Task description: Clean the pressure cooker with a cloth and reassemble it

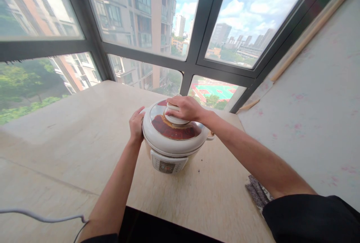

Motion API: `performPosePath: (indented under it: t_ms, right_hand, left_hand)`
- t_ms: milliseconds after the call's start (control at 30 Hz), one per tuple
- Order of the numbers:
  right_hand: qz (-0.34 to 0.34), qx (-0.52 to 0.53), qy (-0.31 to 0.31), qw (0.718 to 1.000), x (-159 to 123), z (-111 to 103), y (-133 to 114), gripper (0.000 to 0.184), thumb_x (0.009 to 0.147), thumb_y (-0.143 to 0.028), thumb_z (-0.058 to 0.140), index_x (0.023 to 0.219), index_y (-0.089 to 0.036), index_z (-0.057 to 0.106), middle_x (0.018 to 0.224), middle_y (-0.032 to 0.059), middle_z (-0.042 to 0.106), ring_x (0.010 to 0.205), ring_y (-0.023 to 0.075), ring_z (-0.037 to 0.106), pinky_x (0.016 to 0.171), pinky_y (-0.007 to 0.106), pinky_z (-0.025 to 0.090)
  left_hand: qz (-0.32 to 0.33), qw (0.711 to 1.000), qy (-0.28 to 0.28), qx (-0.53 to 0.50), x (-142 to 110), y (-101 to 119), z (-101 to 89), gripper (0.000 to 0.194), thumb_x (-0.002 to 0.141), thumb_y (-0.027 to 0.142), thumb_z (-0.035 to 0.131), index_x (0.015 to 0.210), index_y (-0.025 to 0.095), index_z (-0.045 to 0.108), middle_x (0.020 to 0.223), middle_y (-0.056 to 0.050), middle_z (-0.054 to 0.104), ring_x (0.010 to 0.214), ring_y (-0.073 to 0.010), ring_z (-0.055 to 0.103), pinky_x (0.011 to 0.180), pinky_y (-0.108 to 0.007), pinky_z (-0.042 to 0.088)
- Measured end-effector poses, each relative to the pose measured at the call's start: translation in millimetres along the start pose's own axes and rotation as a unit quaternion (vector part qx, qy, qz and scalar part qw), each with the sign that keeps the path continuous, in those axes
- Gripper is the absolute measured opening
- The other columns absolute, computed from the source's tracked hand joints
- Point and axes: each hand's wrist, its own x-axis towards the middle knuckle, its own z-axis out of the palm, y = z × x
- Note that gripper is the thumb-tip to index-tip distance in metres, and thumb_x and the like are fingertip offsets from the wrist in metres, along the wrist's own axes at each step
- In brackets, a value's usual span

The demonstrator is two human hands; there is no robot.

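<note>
A white electric pressure cooker (174,149) with a control panel (168,162) on its front stands upright on a pale surface. Its round lid (174,129) has a dark red and silvery top and lies on the pot. My right hand (184,107) is closed around the white knob (173,118) at the lid's centre. On the cooker's left side, my left hand (137,125) grips the rim by the side handle, which its fingers mostly hide. Part of another handle (210,137) shows on the right side.
The cooker stands on a pale marble-patterned ledge (70,138) below grey-framed windows (194,66). A papered wall (309,123) rises on the right. Folded dark patterned cloth (257,192) lies under my right forearm. A grey cable (45,218) crosses at the lower left.
</note>
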Motion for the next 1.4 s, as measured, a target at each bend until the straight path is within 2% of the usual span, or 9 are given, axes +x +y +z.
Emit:
performPosePath:
  t_ms: [200,467,667,800,1067,1233,1400]
  right_hand:
    - [0.001,0.000,-0.018,1.000,3,-5,0,0.033,0.097,-0.047,0.058,0.107,-0.017,0.068,0.098,0.0079,0.070,0.087,0.0213,0.058,0.069,0.030,0.028]
    - [-0.031,0.043,-0.026,0.998,6,-9,6,0.028,0.095,-0.045,0.060,0.093,-0.017,0.067,0.086,0.0050,0.067,0.076,0.0178,0.051,0.067,0.028,0.026]
    - [-0.011,0.055,-0.031,0.998,3,-8,4,0.029,0.094,-0.042,0.061,0.107,-0.017,0.067,0.094,0.0072,0.067,0.085,0.0203,0.054,0.071,0.029,0.029]
    - [0.003,0.045,-0.027,0.999,2,-7,1,0.029,0.096,-0.041,0.059,0.110,-0.017,0.066,0.101,0.0091,0.067,0.090,0.0215,0.055,0.072,0.029,0.030]
    - [-0.020,0.053,-0.037,0.998,7,-10,5,0.025,0.093,-0.040,0.060,0.099,-0.017,0.067,0.093,0.0075,0.068,0.082,0.0194,0.053,0.071,0.029,0.029]
    - [-0.023,0.075,-0.044,0.996,8,-12,8,0.031,0.092,-0.045,0.061,0.098,-0.016,0.069,0.090,0.0058,0.069,0.079,0.0174,0.052,0.069,0.028,0.029]
    - [-0.033,0.144,-0.028,0.989,7,-9,13,0.040,0.088,-0.049,0.065,0.108,-0.015,0.072,0.093,0.0067,0.071,0.084,0.0202,0.059,0.075,0.030,0.038]
  left_hand:
    - [0.018,1.000,-0.005,0.011,5,-5,-3.6,0.035,0.073,0.017,0.066,0.106,0.010,0.072,0.074,-0.001,0.067,0.074,-0.0135,0.062,0.067,-0.021,0.049]
    - [0.045,0.998,-0.004,0.035,3,-4,-3.4,0.036,0.070,0.021,0.067,0.103,0.008,0.072,0.076,-0.003,0.066,0.077,-0.0160,0.059,0.065,-0.024,0.046]
    - [0.035,0.999,-0.019,0.017,8,-11,-6.6,0.049,0.068,0.028,0.067,0.113,0.009,0.071,0.073,-0.001,0.064,0.067,-0.0134,0.053,0.060,-0.024,0.042]
    - [0.043,0.999,-0.014,0.020,9,-13,-7.2,0.050,0.066,0.028,0.069,0.112,0.009,0.072,0.080,-0.003,0.067,0.073,-0.0153,0.057,0.065,-0.025,0.045]
    - [0.064,0.997,-0.009,0.042,6,-8,-5.7,0.049,0.066,0.029,0.068,0.109,0.007,0.073,0.089,-0.008,0.069,0.086,-0.0191,0.059,0.069,-0.026,0.047]
    - [0.063,0.997,-0.014,0.048,8,-11,-6.7,0.051,0.067,0.030,0.067,0.112,0.007,0.072,0.092,-0.008,0.070,0.087,-0.0196,0.060,0.071,-0.027,0.048]
    - [0.061,0.997,-0.007,0.056,8,-12,-6.2,0.049,0.069,0.030,0.066,0.112,0.008,0.072,0.097,-0.009,0.072,0.090,-0.0204,0.062,0.075,-0.028,0.050]
